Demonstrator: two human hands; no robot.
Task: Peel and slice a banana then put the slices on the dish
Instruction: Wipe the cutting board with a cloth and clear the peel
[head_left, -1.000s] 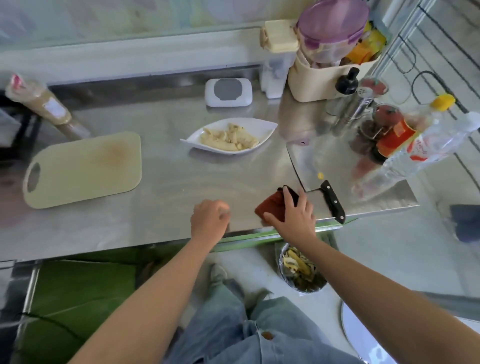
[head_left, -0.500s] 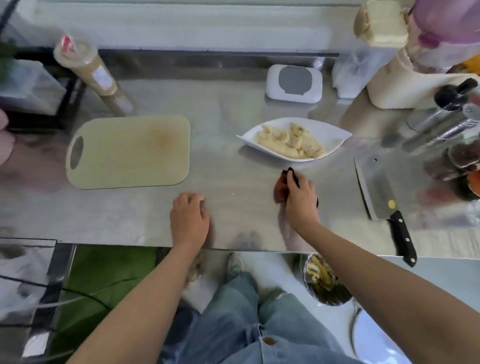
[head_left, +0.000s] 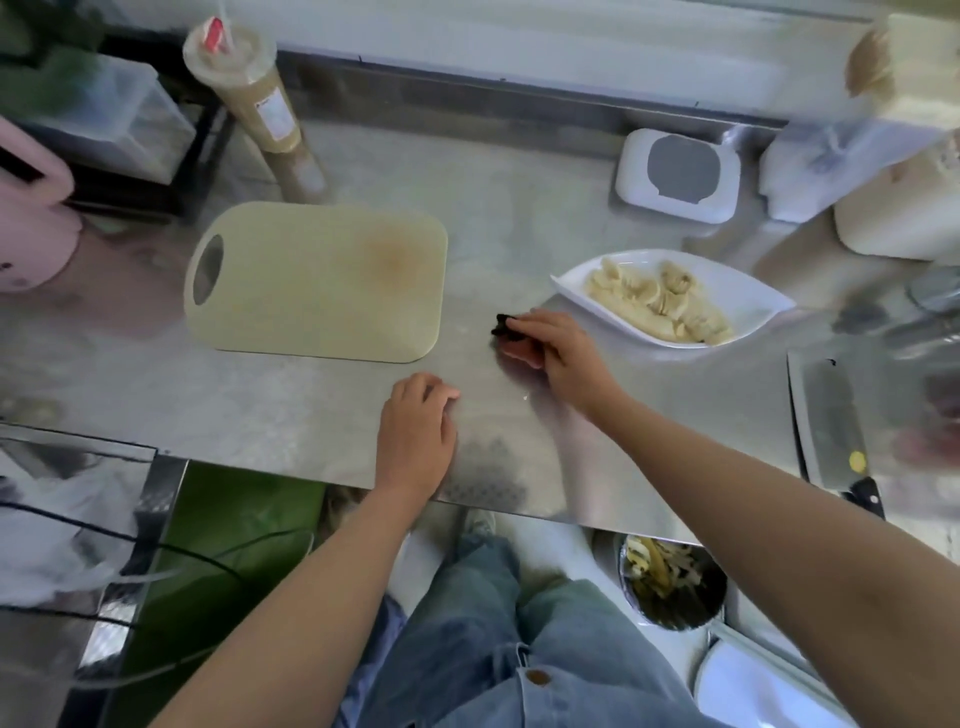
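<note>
Banana slices (head_left: 660, 306) lay heaped in the white dish (head_left: 750, 301), just beyond and to the right of the right hand's fingers, not touching them. The right hand (head_left: 563, 358) was stretched forward over the steel table (head_left: 519, 223), its fingers curled round a dark red-and-black cloth (head_left: 505, 328) held down on the surface. The left hand (head_left: 415, 436) rested on the table nearer the person, short of the right fingertips and to their left, fingers loosely bent, holding nothing. A pale cutting board (head_left: 317, 280) lay bare to the left of both sets of fingers, apart from them. A cleaver (head_left: 831, 421) lay well right of the right hand, by the table edge. Below the edge, peels (head_left: 649, 564) sat in a round bin (head_left: 670, 608).
</note>
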